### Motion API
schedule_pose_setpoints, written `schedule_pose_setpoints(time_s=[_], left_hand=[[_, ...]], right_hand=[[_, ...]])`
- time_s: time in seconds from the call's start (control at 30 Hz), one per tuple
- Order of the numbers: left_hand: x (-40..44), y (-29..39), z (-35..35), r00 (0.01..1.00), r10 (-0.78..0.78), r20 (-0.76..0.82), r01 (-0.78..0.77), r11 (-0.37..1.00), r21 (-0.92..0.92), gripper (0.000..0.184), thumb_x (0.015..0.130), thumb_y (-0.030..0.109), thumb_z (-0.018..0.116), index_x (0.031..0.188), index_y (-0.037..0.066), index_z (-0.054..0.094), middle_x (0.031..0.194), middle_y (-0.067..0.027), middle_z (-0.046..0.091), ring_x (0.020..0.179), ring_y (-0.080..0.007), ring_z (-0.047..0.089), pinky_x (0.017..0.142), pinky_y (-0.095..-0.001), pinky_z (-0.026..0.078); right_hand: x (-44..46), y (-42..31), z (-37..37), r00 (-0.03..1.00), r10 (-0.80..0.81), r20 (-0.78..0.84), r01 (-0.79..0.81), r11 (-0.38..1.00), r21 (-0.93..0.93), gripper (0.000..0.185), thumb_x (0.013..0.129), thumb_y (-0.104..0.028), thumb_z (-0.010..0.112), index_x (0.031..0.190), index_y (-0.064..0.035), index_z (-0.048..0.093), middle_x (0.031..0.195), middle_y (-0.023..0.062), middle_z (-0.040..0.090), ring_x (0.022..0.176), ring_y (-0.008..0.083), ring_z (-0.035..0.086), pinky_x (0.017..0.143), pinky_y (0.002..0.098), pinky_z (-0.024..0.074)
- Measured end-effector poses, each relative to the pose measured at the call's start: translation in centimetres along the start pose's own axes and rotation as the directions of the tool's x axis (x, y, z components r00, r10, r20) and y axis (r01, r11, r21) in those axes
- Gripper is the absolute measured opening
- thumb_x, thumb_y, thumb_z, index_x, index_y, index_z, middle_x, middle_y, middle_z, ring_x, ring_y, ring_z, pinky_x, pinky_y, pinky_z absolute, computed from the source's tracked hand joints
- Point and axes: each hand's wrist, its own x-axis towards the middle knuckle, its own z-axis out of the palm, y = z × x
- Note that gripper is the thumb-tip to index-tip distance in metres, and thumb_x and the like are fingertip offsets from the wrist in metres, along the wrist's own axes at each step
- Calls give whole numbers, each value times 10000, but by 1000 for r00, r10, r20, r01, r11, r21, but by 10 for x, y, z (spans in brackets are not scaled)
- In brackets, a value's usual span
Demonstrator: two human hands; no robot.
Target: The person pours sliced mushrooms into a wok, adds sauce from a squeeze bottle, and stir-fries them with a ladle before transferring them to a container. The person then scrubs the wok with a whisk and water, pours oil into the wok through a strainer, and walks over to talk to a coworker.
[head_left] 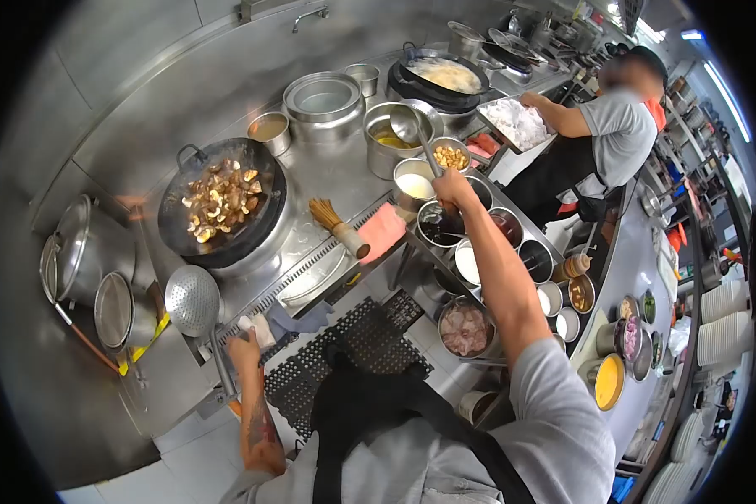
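My right hand (452,188) is closed around the handle of a ladle (406,124). The ladle's bowl is over the rim of a metal pot of yellow oil (386,139). Below that hand are a container of white granules or powder (415,186) and a bowl of golden nuts (451,157). My left hand (244,349) is low at the stove's front edge, its fingers closed on a white cloth (259,329). Beside it lies a perforated skimmer (191,301). A wok (172,223) holds glossy brown and pale food pieces. Flame shows near its rim.
A bamboo brush (336,225) and a pink cloth (382,233) lie on the stove edge. Several seasoning containers stand under my right arm. A second wok (442,76) holds frothy liquid. At the right, a co-worker (617,126) holds a tray of white stuff (517,122).
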Motion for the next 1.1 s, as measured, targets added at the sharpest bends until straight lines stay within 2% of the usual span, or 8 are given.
schedule_pose_setpoints(time_s=[0.07,0.37,0.43,0.5,0.73,0.83,0.9,1.1], left_hand=[[11,-19,18,889,-202,411,287,945,-157,854,769,677,665,1061,-125,635,1101,-346,627,1059,-461,611,919,-492,468],[32,-12,39,850,-238,471,362,912,-192,724,752,563,733,1097,-70,666,1056,-249,684,929,-410,679,859,-452,523],[38,-30,54,827,-83,556,562,145,-814,456,851,284,698,1186,-17,626,1068,-182,672,917,-335,682,794,-426,551],[45,7,-13,787,57,614,573,-438,-693,501,886,59,608,1359,9,451,1179,-165,597,1041,-279,633,816,-427,550],[134,49,-42,738,207,642,674,-215,-706,416,915,428,661,1124,77,579,898,-108,661,790,-224,663,718,-372,558],[151,69,-26,668,298,682,738,-381,-557,305,924,252,607,1094,2,568,1011,-191,622,1031,-408,631,858,-506,561],[169,84,-4,688,332,646,692,-569,-445,304,895,184,552,1118,-23,543,1077,-225,590,1096,-484,576,914,-557,534],[241,126,22,532,84,842,751,-506,-424,194,867,351,562,948,175,554,830,-85,597,769,-299,618,646,-487,523]], right_hand=[[29,-14,3,997,-8,76,23,981,-191,241,755,-94,533,580,45,624,560,172,624,445,267,606,462,386,482],[4,-32,-11,921,34,387,-374,351,858,158,952,-38,510,1065,73,524,716,-30,463,491,12,397,391,157,351],[-17,-48,-17,917,-23,399,-362,377,853,195,959,-40,497,1122,64,523,705,-38,445,485,6,381,385,159,340],[-40,-78,-14,892,-62,448,-370,469,802,179,951,-54,519,1103,36,548,715,-16,473,490,25,378,389,182,313],[-76,-189,69,921,-289,261,236,947,218,312,922,-145,580,1139,77,552,751,42,543,515,103,497,421,262,410],[-49,-193,125,832,-344,434,103,866,489,346,895,-162,604,1130,87,553,787,91,609,564,130,569,455,288,456],[-52,-201,159,876,-315,366,284,949,138,346,876,-155,582,1127,81,552,849,217,675,662,266,675,575,397,534],[-89,-205,150,758,-580,300,652,690,-315,365,861,-133,528,1180,42,556,873,323,656,890,483,645,833,555,499]])
